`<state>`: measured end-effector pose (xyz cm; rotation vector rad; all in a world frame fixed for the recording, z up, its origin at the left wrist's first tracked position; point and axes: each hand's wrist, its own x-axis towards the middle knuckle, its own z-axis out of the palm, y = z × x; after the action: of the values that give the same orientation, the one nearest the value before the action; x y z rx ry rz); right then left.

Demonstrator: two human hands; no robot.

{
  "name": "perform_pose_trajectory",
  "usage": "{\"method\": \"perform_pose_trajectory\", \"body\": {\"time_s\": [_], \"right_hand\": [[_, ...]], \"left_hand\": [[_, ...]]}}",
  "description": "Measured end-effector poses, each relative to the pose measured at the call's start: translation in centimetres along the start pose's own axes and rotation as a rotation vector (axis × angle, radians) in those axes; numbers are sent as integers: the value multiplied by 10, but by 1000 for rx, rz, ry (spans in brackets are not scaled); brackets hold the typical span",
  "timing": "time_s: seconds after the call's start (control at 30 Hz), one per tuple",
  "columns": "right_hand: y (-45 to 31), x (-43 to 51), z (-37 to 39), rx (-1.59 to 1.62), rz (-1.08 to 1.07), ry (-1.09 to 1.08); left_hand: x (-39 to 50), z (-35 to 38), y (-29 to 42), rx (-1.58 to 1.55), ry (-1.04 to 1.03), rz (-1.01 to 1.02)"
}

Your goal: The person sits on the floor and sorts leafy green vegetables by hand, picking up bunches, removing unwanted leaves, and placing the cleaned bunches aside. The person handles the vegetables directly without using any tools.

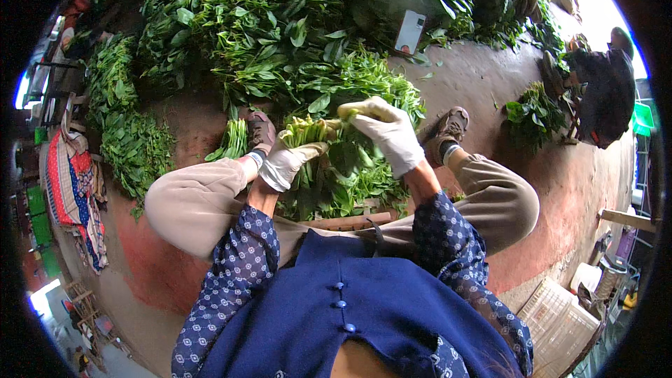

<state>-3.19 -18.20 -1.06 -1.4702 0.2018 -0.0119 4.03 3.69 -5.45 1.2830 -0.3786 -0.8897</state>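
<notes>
My left hand (294,160), in a white glove, grips a bunch of leafy greens (305,131) with the cut stem ends facing up. Its leaves hang below, between my knees. Close by on the right, my gloved right hand (388,134) has thumb and fingers pinched together on a green stem (352,114), of which only a small tip shows. Beside my left shoe (261,128) lies a small bundle of greens (234,139), stems up. Loose greens (380,81) are heaped just beyond my hands.
Large piles of greens (247,26) spread across the floor ahead. A phone (410,31) rests at their edge. Another bunch (535,113) lies right, near a dark-draped seat (604,94). Plastic crates (559,320) stand lower right; patterned cloth (73,184) hangs left. Other people sit at the far edges.
</notes>
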Motion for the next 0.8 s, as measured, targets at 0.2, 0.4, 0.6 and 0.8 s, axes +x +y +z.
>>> {"method": "perform_pose_trajectory", "body": {"time_s": [0.2, 0.4, 0.6, 0.8], "right_hand": [[-12, -7, 7, -337, -116, 14], [-14, -7, 26, -117, 29, 3], [-11, 4, 29, -32, 178, -18], [8, 4, 43, 49, 144, 124]], "left_hand": [[1, 17, 8, 35, 299, 148], [9, 18, -9, -48, 305, 233], [2, 11, -22, -117, 248, 225], [8, 14, -39, -270, 199, 257]]}}
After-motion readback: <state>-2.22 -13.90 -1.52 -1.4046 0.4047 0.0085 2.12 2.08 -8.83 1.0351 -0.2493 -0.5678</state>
